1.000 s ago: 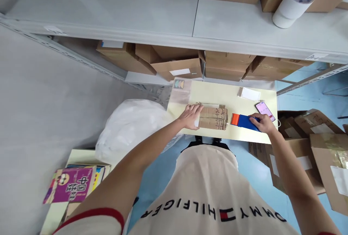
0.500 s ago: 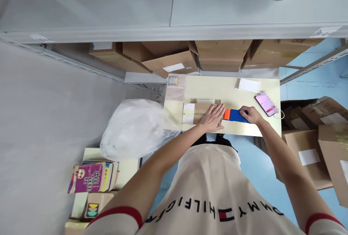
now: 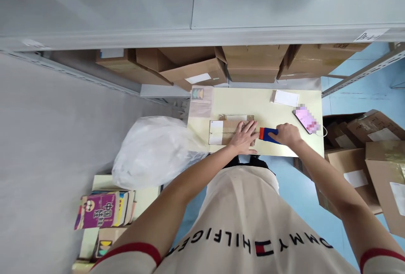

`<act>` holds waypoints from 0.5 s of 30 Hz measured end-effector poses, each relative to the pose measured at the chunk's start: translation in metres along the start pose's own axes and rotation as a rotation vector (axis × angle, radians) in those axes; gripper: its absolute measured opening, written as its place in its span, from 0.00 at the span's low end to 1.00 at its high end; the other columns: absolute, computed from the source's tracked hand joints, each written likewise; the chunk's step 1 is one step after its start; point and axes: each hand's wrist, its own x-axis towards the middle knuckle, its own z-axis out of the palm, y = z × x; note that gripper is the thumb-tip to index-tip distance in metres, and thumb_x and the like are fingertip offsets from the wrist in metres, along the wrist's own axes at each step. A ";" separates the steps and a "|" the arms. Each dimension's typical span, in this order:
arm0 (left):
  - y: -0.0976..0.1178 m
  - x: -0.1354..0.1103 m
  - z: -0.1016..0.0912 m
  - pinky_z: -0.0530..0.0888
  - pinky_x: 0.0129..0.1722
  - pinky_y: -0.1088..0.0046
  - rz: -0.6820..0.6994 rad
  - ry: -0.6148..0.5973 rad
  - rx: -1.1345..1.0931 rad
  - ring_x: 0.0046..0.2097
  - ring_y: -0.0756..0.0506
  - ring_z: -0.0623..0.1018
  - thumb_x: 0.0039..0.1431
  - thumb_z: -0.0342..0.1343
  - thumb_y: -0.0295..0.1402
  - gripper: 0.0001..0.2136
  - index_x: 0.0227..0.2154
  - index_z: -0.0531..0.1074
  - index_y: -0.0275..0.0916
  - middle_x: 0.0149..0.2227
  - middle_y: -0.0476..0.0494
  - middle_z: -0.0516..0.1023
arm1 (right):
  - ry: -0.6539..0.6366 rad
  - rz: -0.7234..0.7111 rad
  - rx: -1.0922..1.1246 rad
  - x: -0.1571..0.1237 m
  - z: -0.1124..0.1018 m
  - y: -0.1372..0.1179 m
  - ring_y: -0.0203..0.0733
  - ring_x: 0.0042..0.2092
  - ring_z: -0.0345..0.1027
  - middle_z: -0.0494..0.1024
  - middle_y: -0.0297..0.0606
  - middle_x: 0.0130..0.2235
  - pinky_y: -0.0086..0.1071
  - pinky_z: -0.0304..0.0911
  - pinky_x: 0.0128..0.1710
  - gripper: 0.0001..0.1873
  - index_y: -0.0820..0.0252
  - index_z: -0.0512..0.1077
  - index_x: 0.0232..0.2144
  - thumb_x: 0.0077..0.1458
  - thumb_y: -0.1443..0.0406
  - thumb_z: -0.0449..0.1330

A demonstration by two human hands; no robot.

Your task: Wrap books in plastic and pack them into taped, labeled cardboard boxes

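Note:
A flat brown cardboard packet (image 3: 229, 132) with a white label at its left end lies near the front of the small pale table. On its right part rests my left hand (image 3: 245, 137), palm down with the fingers spread. My right hand (image 3: 288, 134) is closed around a flat blue tool with an orange end (image 3: 268, 135). That end points left, just off the fingertips of my left hand. Its exact kind I cannot make out, and the right part of it is hidden under my hand. Behind the packet lies a clear-wrapped flat parcel (image 3: 236, 117).
A phone (image 3: 306, 120) with a white cable and a stack of white labels (image 3: 285, 97) occupy the table's right side. Left stands a bulging white plastic bag (image 3: 148, 151) above books (image 3: 98, 210). Cardboard boxes (image 3: 354, 181) crowd the right floor; a grey shelf (image 3: 126, 12) spans overhead.
My left hand's fingers have spread wider on the packet. My right hand now covers more of the blue tool, and a gap shows between the orange end and my left hand. The view shifted slightly.

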 end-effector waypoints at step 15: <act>-0.022 -0.009 0.000 0.45 0.68 0.45 0.001 0.107 -0.353 0.73 0.30 0.41 0.55 0.58 0.56 0.47 0.71 0.47 0.39 0.73 0.30 0.35 | 0.236 0.350 -0.023 -0.017 0.062 0.007 0.55 0.43 0.72 0.78 0.57 0.40 0.43 0.62 0.43 0.14 0.71 0.68 0.44 0.59 0.68 0.49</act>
